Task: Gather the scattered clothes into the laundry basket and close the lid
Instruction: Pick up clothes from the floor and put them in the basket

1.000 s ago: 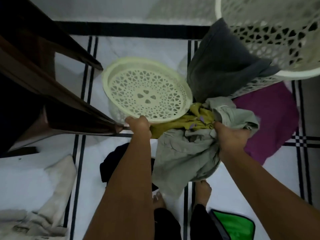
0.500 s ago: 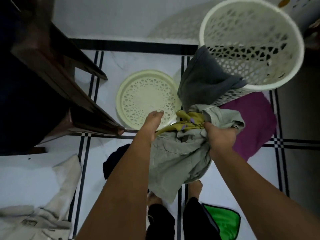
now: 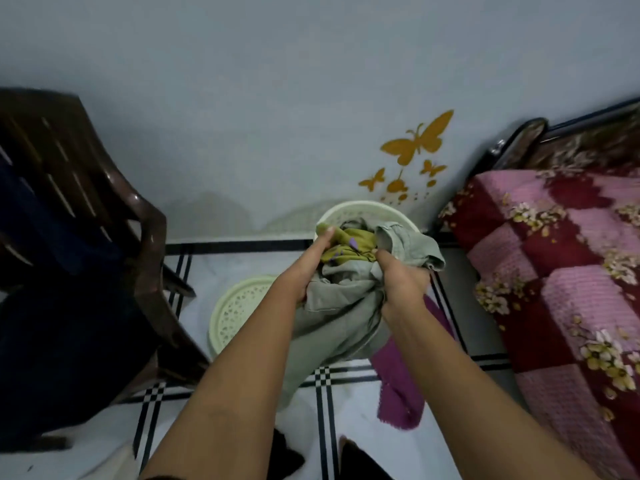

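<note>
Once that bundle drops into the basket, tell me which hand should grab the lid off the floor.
Left, probably. The lid lies on the floor left of the basket, just beneath the left hand. The right hand would have to cross over.

A bundle of clothes, a grey-green garment (image 3: 341, 306) wrapped round a mustard-yellow one (image 3: 349, 247), is held over the cream lattice laundry basket (image 3: 367, 211), its tail hanging down; a purple cloth (image 3: 401, 386) lies on the floor beside it. The matching round lid (image 3: 239, 306) lies flat on the floor, off the basket.
</note>
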